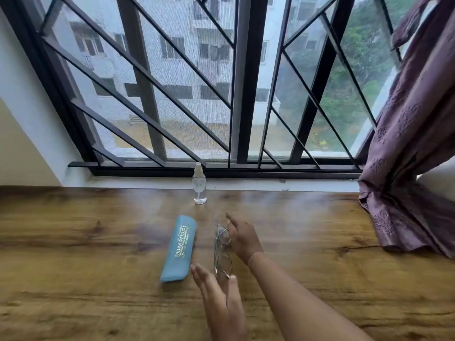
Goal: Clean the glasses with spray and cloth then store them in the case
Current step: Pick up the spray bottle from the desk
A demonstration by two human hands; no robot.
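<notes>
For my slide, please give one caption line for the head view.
Left hand and right hand flank the glasses on a wooden table; blue case beside them, spray bottle behind.

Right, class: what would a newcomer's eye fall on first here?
The barred window filling the top, with a purple curtain at its right. On the wooden table below, the left hand and right hand flank the glasses, a blue case just left of them and a clear spray bottle standing behind, near the sill.

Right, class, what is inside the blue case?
Its inside is covered: the blue case lies closed on the table. The glasses are outside, to its right.
</notes>
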